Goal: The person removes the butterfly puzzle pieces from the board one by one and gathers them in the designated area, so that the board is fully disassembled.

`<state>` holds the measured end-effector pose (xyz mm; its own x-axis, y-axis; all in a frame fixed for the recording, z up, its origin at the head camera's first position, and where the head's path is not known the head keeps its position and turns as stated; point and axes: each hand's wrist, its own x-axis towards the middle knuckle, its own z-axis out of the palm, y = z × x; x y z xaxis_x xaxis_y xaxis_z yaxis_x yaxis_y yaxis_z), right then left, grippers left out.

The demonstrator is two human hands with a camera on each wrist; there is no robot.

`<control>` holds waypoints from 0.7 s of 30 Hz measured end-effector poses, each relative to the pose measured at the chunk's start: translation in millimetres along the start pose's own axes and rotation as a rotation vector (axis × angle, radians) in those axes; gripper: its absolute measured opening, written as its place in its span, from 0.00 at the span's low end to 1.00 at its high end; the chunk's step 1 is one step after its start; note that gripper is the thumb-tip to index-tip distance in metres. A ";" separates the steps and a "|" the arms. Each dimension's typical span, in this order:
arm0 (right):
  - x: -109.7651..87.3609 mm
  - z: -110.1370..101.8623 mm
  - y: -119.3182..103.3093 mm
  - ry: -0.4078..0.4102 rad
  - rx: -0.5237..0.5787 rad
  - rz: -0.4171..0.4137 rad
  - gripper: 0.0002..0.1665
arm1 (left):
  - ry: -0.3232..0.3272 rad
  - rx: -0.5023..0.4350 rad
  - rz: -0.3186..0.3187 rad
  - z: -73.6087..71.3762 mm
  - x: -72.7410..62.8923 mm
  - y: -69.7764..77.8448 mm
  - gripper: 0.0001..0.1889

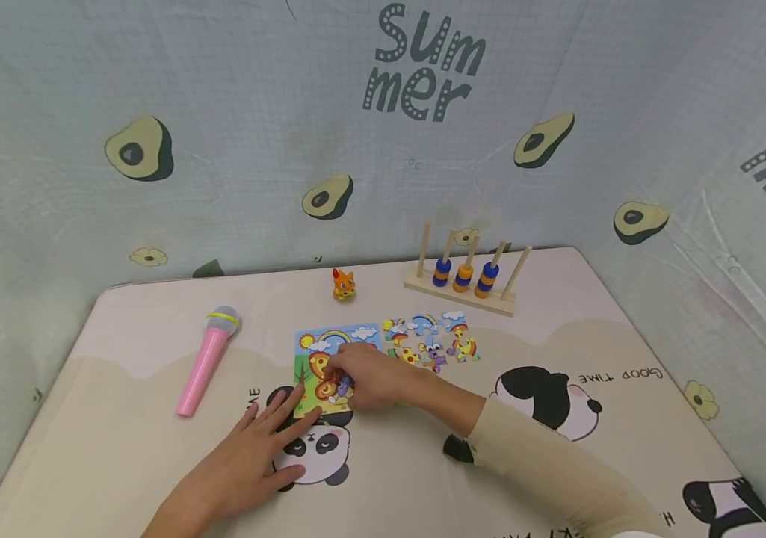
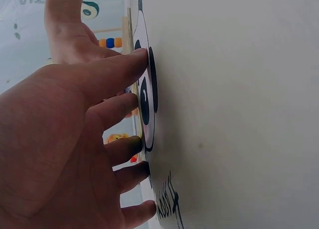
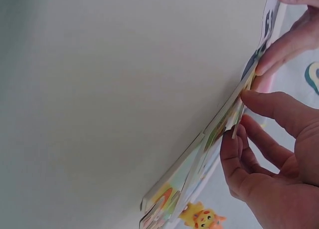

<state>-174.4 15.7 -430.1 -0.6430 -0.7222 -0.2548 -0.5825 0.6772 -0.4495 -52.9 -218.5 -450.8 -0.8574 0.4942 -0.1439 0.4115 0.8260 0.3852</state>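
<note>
A colourful jigsaw puzzle board point(image 1: 312, 409) with a sun, rainbow and cartoon animals lies mid-table. My left hand point(image 1: 248, 456) is spread flat at its lower left corner, with fingertips on the board's edge. Over the right part of the board, my right hand point(image 1: 376, 376) pinches a thin puzzle piece point(image 3: 238, 122) between thumb and fingers, close to the board's surface. The hand hides part of the picture in the head view. Just right of the board, several loose puzzle pieces point(image 1: 433, 351) lie in rows.
A pink toy microphone point(image 1: 202, 370) lies to the left. Behind the board stands a small orange toy animal point(image 1: 343, 285). A wooden peg rack point(image 1: 459, 293) with blue and orange rings is at the back right. Printed cloth walls point(image 1: 248, 164) rise around the table.
</note>
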 end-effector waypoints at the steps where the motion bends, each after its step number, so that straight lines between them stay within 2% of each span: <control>1: -0.3 -0.1 0.1 0.002 0.000 -0.001 0.28 | 0.004 0.003 0.004 -0.2 -0.2 0.3 0.37; 8: -4.4 -2.2 3.6 0.018 0.022 -0.016 0.26 | 0.027 0.021 0.026 -1.2 -0.6 1.3 0.37; 21: -20.2 -6.4 13.3 0.087 0.050 -0.032 0.27 | -0.011 -0.007 -0.009 -4.2 0.4 2.7 0.37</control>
<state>-172.3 40.2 -425.4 -0.6663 -0.7271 -0.1655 -0.5795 0.6445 -0.4988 -53.4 -217.3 -446.0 -0.8578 0.4893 -0.1574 0.4012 0.8289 0.3898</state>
